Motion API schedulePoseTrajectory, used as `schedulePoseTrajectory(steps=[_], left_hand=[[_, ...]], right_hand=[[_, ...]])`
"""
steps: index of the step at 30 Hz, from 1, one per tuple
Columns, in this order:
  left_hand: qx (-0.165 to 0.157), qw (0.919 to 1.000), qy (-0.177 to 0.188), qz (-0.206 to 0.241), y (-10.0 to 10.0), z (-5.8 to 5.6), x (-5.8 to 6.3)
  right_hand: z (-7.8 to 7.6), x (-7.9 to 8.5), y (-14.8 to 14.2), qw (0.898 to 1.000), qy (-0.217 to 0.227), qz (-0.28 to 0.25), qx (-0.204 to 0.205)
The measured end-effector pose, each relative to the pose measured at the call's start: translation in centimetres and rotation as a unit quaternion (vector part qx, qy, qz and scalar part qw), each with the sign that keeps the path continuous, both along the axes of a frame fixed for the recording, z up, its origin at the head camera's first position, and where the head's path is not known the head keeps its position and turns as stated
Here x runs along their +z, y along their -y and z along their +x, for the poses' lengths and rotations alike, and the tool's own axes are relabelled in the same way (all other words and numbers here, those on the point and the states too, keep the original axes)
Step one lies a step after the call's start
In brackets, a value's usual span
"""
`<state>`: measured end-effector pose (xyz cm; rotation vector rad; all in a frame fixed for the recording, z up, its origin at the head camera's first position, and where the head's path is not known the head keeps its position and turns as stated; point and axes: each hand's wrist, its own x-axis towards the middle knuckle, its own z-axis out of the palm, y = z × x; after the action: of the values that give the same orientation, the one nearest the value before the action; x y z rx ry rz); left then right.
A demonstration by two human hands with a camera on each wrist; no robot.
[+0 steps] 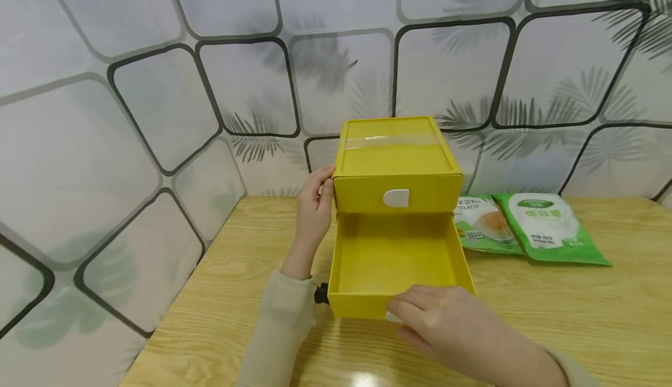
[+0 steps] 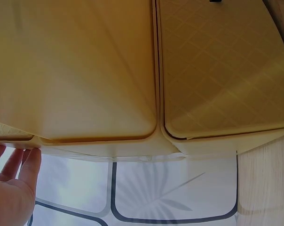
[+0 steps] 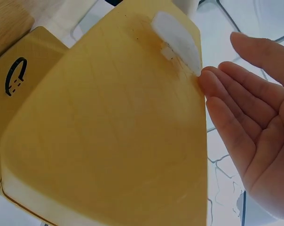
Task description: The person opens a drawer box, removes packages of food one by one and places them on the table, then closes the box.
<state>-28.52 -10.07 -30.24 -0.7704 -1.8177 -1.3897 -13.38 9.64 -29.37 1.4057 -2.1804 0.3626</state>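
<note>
Yellow drawer (image 1: 391,258), lower centre, jutting from cabinet (image 1: 396,162); right hand (image 1: 446,323), nearer, touches front edge, fingers extended, gripping nothing; left hand (image 1: 315,207) uncurled against cabinet.

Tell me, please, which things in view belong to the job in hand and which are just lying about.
In the job:
- yellow drawer unit, left hand touching its side
- lower drawer, open, right hand at its front edge

Apparently just lying about:
- starch packet
- larger green-and-white packet
</note>
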Motion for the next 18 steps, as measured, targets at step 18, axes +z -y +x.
schedulePoseTrajectory(steps=[18], left_hand=[[0.009, 0.9999, 0.001, -0.01, 0.0, 0.1, 0.0]], right_hand=[[-1.2, -0.3, 0.0, 0.997, -0.049, -0.013, -0.05]])
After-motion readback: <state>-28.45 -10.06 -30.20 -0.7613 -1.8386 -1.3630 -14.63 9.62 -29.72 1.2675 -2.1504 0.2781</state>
